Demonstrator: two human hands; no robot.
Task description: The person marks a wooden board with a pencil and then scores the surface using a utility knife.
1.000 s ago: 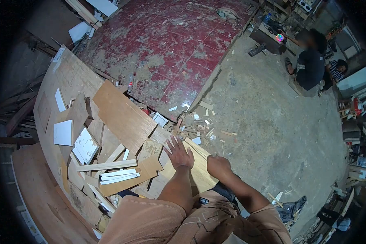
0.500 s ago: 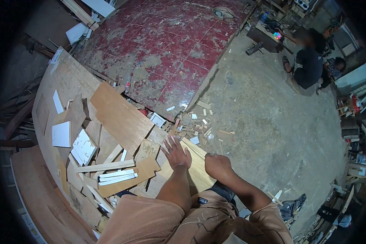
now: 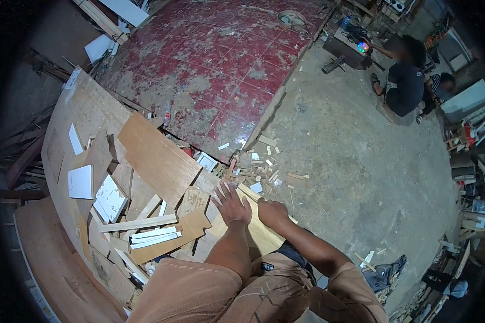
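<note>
A pale wooden board lies in front of my body, its far end at the edge of the scrap-covered wooden surface. My left hand rests flat on the board's left part with the fingers spread. On the board's right side, my right hand is closed in a fist. Something thin seems to run from it toward the board's far end, too small to make out. Left of my left hand lie a piece of brown cardboard and white strips.
A large wooden sheet with offcuts spreads to the left. Small scraps litter the concrete floor beyond the board. A red tiled floor lies farther off. A person crouches at the upper right, another person beside them.
My right hand has moved left and slightly forward along the board, closer to my left hand. My left hand stays pressed on the board. The view has shifted slightly.
</note>
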